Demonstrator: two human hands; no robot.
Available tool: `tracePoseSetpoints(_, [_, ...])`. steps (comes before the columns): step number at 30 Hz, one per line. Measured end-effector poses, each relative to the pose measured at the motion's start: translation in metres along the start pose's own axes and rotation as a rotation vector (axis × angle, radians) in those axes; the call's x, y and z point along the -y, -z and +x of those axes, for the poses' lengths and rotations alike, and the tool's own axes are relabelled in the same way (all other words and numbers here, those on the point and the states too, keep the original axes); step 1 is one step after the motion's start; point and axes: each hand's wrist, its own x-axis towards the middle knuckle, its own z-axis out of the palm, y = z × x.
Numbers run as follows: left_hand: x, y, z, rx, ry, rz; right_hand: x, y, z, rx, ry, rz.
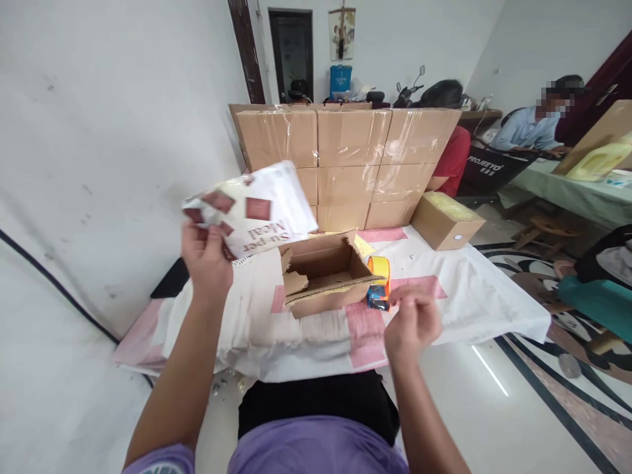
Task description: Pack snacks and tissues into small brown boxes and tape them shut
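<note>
My left hand (207,260) grips one end of a white and brown food pouch (259,210) printed "Super Meal", holding it up at a tilt over the left part of the table. Below and to the right of the pouch stands an open cardboard box (328,296) with ragged, torn edges; the part of its inside that shows holds nothing. My right hand (412,322) hovers right of the box, slightly blurred, its fingers curled together. Whatever they may hold cannot be made out. Just beyond its fingertips lies a tape dispenser (378,296) with a yellow roll.
Taped cardboard boxes (353,141) form a stacked wall at the table's back. A smaller carton (447,220) sits at the back right. A white and pink cloth (474,283) covers the table. Two other people (530,125) are beyond, near a green-covered table (582,194).
</note>
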Motion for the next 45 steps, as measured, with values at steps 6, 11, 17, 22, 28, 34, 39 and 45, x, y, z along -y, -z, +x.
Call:
tracePoseSetpoints(6, [0.008, -0.058, -0.048, 0.536, 0.201, 0.289, 0.021, -0.011, 0.086, 0.122, 0.253, -0.101])
tracePoseSetpoints(11, [0.03, -0.054, -0.058, 1.078, 0.176, 0.503, -0.003, -0.005, 0.086, 0.219, 0.121, -0.269])
tracePoseSetpoints(17, [0.018, -0.042, -0.051, 1.1, 0.02, 0.582, -0.045, 0.004, 0.078, 0.521, -0.124, -0.324])
tracePoseSetpoints(22, [-0.001, -0.007, -0.069, 0.999, -0.065, 0.361, -0.069, 0.006, 0.069, 0.759, -0.286, -0.169])
tracePoseSetpoints(28, [-0.003, -0.009, -0.096, 0.56, 0.126, 0.541, -0.081, -0.004, 0.063, 0.74, -0.345, -0.135])
tracePoseSetpoints(34, [0.005, -0.023, -0.091, 0.479, 0.215, 0.518, -0.079, -0.007, 0.058, 0.757, -0.364, -0.162])
tracePoseSetpoints(39, [0.01, -0.023, -0.097, 0.402, 0.175, 0.503, -0.081, -0.01, 0.046, 0.688, -0.209, -0.307])
tracePoseSetpoints(45, [0.008, -0.009, -0.094, 0.527, -0.248, 0.65, -0.079, -0.014, 0.029, 0.637, -0.12, -0.398])
